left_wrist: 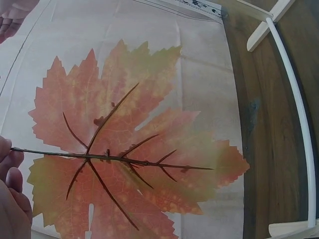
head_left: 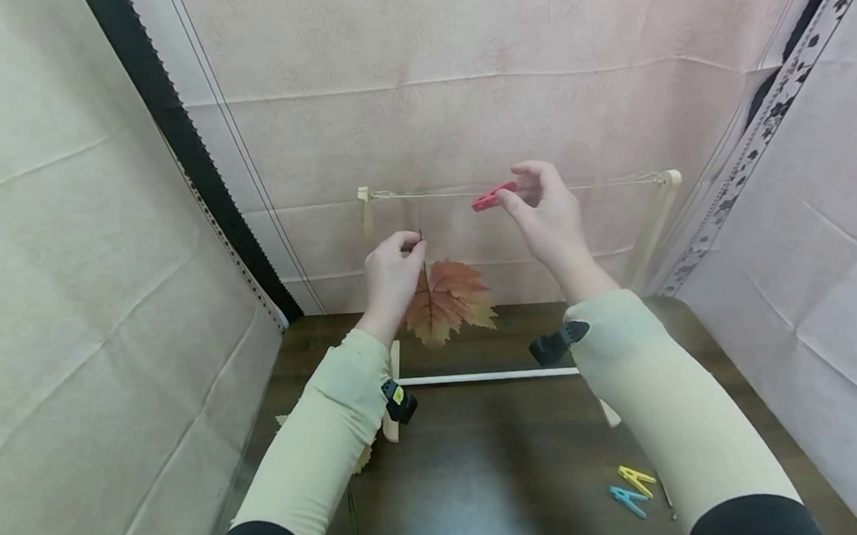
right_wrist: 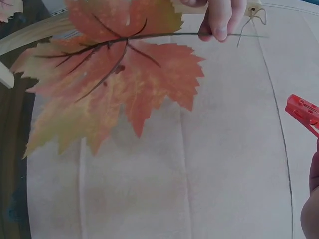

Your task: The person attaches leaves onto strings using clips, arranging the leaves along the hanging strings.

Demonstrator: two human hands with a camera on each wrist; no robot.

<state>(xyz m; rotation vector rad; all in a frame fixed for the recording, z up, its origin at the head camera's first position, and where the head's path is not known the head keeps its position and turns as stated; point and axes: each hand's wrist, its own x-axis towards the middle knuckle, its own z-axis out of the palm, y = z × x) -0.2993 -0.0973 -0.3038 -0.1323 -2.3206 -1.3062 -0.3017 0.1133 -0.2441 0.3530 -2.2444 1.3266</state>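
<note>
Leaf [head_left: 451,295]: held upside down by its stem below the string [head_left: 439,195], toward the left post [head_left: 365,214]; orange-red, with yellow-green at the edges and dark veins.
Left hand [head_left: 393,271]: thumb and fingertips clamped on the stem; whether the stem's upper end is touching the string cannot be told.
Right hand [head_left: 550,215]: red clothespin [head_left: 490,197] pinched between thumb and fingers, just beside the string and to the right of the leaf.
Frame: string tied between the left post and the right post [head_left: 653,225]; the two sides joined low down by a white rod [head_left: 490,376].
Tabletop [head_left: 478,469]: yellow clothespin [head_left: 636,481] and blue clothespin [head_left: 629,501] laid close together near the right sleeve [head_left: 687,399]; pale leaf edges [head_left: 364,460] partly covered by the left sleeve [head_left: 328,437].
</note>
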